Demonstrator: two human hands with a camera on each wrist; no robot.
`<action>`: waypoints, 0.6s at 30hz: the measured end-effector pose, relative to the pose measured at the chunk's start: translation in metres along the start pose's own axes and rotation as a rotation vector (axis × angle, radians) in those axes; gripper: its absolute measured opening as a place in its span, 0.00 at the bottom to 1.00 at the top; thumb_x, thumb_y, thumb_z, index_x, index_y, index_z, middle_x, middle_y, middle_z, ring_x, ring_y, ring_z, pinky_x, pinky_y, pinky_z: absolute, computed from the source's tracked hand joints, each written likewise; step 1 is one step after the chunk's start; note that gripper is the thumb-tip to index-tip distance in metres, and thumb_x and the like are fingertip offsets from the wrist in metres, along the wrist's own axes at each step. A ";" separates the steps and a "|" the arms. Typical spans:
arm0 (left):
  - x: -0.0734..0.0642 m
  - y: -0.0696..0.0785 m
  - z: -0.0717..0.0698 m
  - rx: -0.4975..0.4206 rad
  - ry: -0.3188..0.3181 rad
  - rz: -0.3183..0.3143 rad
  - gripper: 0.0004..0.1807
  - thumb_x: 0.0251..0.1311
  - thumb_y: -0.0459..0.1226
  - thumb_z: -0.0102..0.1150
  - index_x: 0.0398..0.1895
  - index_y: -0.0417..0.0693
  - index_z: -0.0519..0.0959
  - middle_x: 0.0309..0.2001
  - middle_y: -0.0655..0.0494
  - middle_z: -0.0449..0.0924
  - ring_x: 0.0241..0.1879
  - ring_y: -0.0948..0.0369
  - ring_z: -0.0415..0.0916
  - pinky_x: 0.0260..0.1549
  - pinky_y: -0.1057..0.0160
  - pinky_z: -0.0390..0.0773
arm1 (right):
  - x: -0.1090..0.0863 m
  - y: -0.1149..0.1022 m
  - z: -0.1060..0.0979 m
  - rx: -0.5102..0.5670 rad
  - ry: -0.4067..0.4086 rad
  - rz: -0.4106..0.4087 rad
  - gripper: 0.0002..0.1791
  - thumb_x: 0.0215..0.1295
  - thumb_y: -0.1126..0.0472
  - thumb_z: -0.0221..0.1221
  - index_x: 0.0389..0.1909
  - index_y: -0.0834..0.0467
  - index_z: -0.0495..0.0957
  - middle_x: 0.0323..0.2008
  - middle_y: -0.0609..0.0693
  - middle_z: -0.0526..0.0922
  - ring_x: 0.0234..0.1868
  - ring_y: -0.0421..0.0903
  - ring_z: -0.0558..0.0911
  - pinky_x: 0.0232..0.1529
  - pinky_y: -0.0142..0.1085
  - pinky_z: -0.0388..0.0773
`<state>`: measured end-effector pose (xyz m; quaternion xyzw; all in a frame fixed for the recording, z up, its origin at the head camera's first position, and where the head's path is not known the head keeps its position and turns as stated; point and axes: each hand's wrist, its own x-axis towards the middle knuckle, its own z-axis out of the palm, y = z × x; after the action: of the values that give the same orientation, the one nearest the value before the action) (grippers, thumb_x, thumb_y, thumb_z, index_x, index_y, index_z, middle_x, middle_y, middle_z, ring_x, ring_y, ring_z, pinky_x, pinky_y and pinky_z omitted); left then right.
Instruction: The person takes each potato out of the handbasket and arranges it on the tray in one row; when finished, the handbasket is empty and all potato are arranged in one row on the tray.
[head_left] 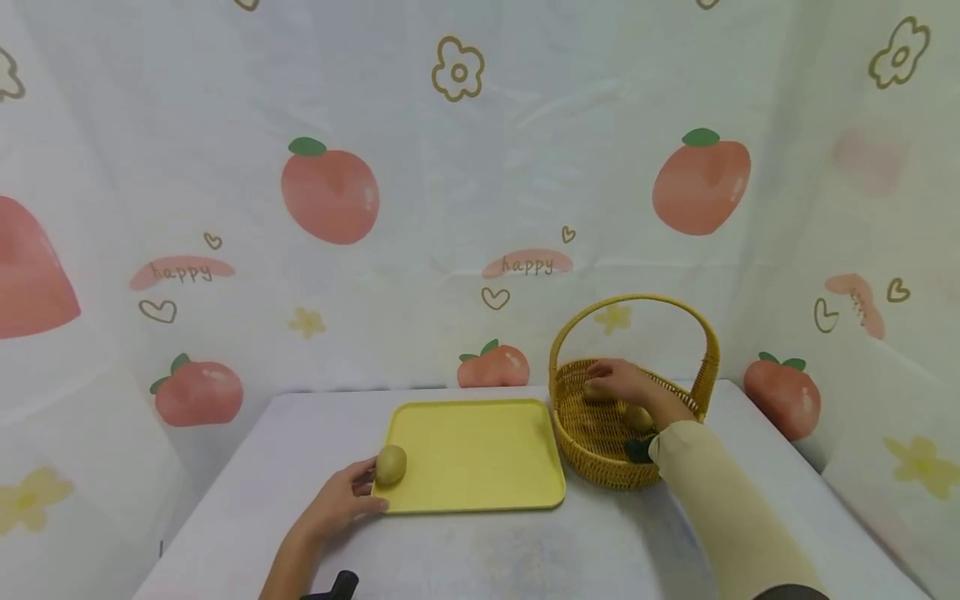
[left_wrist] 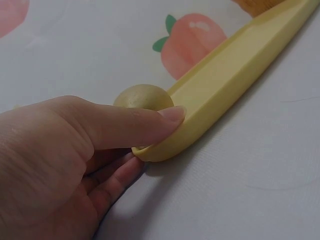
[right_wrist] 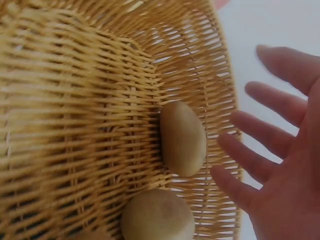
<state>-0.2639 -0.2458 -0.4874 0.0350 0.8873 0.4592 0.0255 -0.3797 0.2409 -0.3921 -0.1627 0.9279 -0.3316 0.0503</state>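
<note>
My left hand (head_left: 341,500) grips the near left corner of a yellow tray (head_left: 480,450), thumb over the rim and fingers below, as the left wrist view shows. A potato (head_left: 391,465) sits on the tray's left edge, close beside that hand. My right hand (head_left: 626,382) reaches over a wicker basket (head_left: 607,479) with a tall handle. In the right wrist view its fingers (right_wrist: 265,132) are spread, holding nothing, near the basket wall. One oblong potato (right_wrist: 182,139) lies against that wall. A rounder potato (right_wrist: 157,216) lies beside it, and part of another brownish thing shows at the lower edge.
Tray and basket stand side by side on a white table (head_left: 300,433), the basket at the right. A white printed cloth (head_left: 420,200) hangs behind and at both sides. The basket's handle (head_left: 636,297) arches above the right hand.
</note>
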 end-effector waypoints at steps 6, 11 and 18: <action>0.002 -0.003 0.001 -0.019 -0.011 0.032 0.46 0.41 0.33 0.77 0.65 0.27 0.65 0.54 0.37 0.76 0.50 0.45 0.78 0.52 0.51 0.78 | 0.011 0.012 0.003 0.111 0.113 0.042 0.25 0.73 0.56 0.53 0.61 0.70 0.69 0.59 0.71 0.71 0.59 0.69 0.70 0.55 0.58 0.72; 0.001 -0.003 0.001 -0.024 -0.013 0.043 0.46 0.40 0.33 0.77 0.65 0.26 0.65 0.54 0.37 0.77 0.49 0.46 0.79 0.51 0.52 0.79 | 0.016 0.020 0.010 0.041 0.106 0.081 0.25 0.72 0.57 0.53 0.60 0.72 0.69 0.59 0.72 0.71 0.59 0.69 0.70 0.55 0.57 0.73; -0.001 -0.003 -0.001 -0.032 -0.025 0.067 0.45 0.42 0.32 0.76 0.65 0.25 0.64 0.54 0.34 0.76 0.50 0.44 0.78 0.53 0.51 0.78 | 0.021 0.023 0.019 0.074 0.020 0.147 0.23 0.67 0.60 0.57 0.57 0.71 0.72 0.56 0.70 0.72 0.53 0.65 0.74 0.50 0.55 0.75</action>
<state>-0.2628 -0.2483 -0.4893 0.0699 0.8777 0.4736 0.0219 -0.4022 0.2389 -0.4212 -0.0890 0.9249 -0.3628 0.0710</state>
